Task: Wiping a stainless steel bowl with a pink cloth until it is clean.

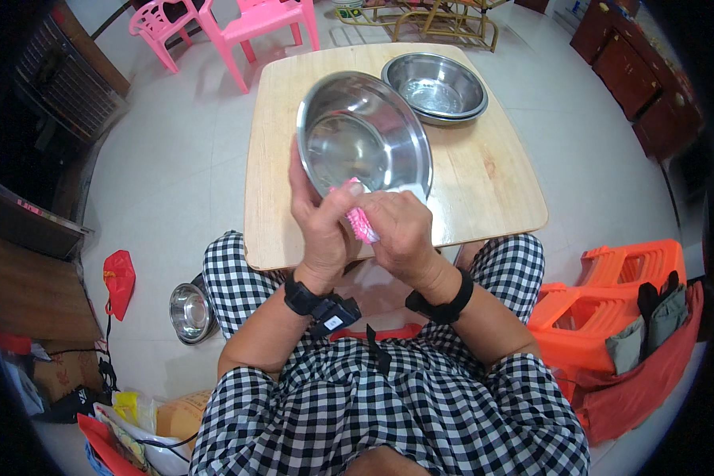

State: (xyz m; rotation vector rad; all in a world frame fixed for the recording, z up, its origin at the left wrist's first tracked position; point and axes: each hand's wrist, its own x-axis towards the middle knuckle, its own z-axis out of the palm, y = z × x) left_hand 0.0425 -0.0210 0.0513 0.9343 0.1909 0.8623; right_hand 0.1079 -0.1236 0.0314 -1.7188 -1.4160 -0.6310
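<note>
A large stainless steel basin (354,134) is tilted up over the near part of a light wooden table (488,196). My left hand (321,217) grips its near left side, fingers behind the outer wall and thumb over the rim. In my right hand (406,229) is a pink and white cloth (363,225), pressed around the basin's near rim. A white piece of it shows past my right knuckles. Most of the cloth is hidden by my fingers. Beyond the basin, to the right, stand stacked stainless steel basins (437,92).
Pink plastic chairs (256,30) stand past the table's far left. On the floor by my left knee sit more metal basins (190,312). Orange plastic stools (583,321) are at my right, with a red cloth (642,398) beside them. A dark red cabinet (628,74) stands far right.
</note>
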